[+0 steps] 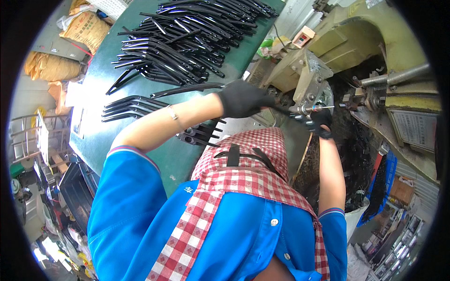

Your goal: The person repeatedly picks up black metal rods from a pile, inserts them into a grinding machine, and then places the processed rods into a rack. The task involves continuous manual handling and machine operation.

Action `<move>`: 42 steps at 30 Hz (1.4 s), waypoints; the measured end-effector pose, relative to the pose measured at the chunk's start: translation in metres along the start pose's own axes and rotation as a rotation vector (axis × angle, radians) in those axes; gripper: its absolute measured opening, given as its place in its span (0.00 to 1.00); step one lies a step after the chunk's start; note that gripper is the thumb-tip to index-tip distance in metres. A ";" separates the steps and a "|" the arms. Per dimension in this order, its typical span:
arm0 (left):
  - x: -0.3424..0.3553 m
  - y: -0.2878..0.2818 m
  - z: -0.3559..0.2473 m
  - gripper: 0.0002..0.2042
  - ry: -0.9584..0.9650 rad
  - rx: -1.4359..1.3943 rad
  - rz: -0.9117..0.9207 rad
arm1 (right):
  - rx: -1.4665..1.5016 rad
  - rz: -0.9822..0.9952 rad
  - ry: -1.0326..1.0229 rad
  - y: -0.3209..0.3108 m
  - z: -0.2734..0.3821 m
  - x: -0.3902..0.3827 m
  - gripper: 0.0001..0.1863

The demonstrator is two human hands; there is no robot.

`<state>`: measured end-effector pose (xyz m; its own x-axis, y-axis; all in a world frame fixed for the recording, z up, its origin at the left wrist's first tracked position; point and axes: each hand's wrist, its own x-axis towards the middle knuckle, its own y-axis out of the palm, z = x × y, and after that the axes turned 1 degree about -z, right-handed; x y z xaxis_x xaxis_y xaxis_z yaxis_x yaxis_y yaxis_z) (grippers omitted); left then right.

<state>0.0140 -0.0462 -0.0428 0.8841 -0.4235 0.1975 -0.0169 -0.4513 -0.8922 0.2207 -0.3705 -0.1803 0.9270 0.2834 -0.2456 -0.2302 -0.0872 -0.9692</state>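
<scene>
The black bar (pixel 282 109) lies between the two hands, running rightward out of the left hand (pixel 246 99), whose gloved fingers look closed around it. It is probably stiff metal, fairly light, and its glossy coat may be slippery and easy to scratch — the straight length seems the surest place to hold. At the bar's far end is the right hand (pixel 321 123), also gloved, beside some short silver pins (pixel 307 121); whether its fingers pinch or only rest, I cannot tell. Just beyond the right hand stands a green machine (pixel 391 18). Left of the left hand, a loose bar (pixel 187 89) lies on the green table (pixel 157 173) — with a large pile of bars (pixel 187 42) farther beyond.
</scene>
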 end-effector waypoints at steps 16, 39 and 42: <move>-0.243 0.038 0.078 0.12 -1.054 0.350 -0.487 | 0.299 -0.272 -0.081 -0.009 0.012 -0.014 0.14; -0.100 -0.083 0.248 0.19 -1.155 0.429 0.177 | 2.044 -0.110 0.174 -0.134 0.048 -0.087 0.08; -0.090 -0.084 0.236 0.19 -1.164 0.433 0.158 | 2.352 0.111 0.188 -0.092 0.010 -0.068 0.05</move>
<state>0.0464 0.2154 -0.0819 0.7776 0.5952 -0.2025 -0.2003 -0.0708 -0.9772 0.1756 -0.3725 -0.0749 0.8675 0.2878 -0.4058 0.0468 0.7648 0.6425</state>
